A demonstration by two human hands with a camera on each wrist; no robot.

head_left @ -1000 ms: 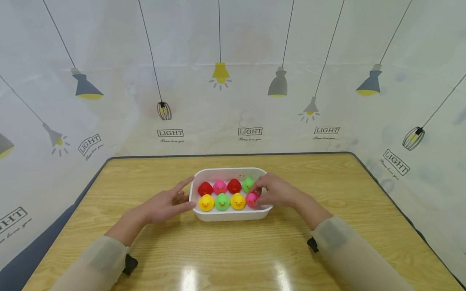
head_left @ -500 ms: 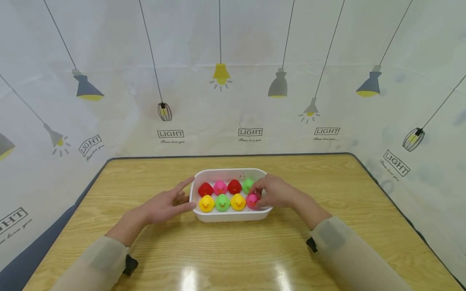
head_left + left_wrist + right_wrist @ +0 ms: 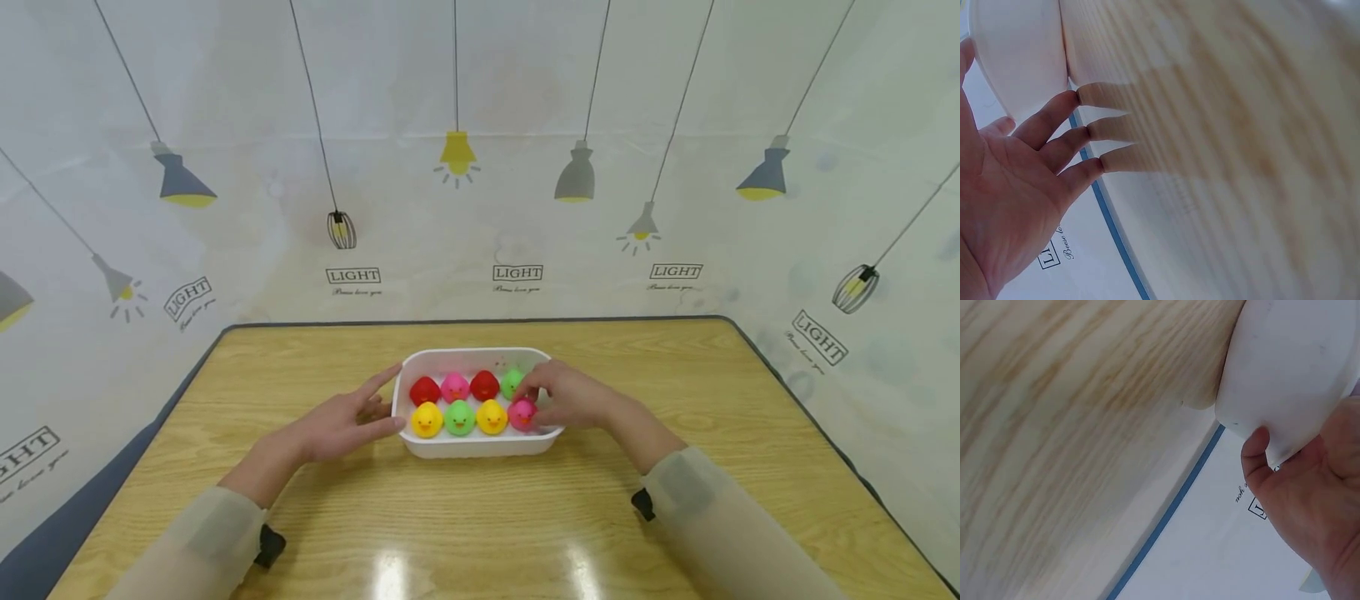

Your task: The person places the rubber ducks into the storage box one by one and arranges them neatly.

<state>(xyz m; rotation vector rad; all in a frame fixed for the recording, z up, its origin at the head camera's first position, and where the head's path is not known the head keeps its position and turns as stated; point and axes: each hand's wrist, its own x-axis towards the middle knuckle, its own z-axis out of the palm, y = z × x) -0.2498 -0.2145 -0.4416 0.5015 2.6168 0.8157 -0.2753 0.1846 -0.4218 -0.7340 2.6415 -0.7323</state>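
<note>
Several small rubber ducks stand in two rows inside a white tub [image 3: 480, 448] in the head view. My left hand [image 3: 336, 427] is spread at the tub's left end, thumb and forefinger at its rim. In the left wrist view that hand [image 3: 1016, 169] has its other fingertips down on the table. Over the right rim reaches my right hand [image 3: 576, 396], thumb and fingers bent round the front-right pink duck [image 3: 520, 414]. Behind it, a green duck [image 3: 512, 382] is partly covered by the fingers. The right wrist view shows the right hand's [image 3: 1310, 487] little finger curled at the tub's outer wall.
The wooden table [image 3: 480, 517] has a dark edge, with a wall cloth [image 3: 420, 233] printed with lamps standing behind and at both sides. Other ducks are red, such as the back-left red duck [image 3: 425, 392], yellow like the yellow duck [image 3: 427, 420], green or pink.
Almost nothing differs. The whole head view has shifted very slightly, while both hands, the tub and the ducks keep their places.
</note>
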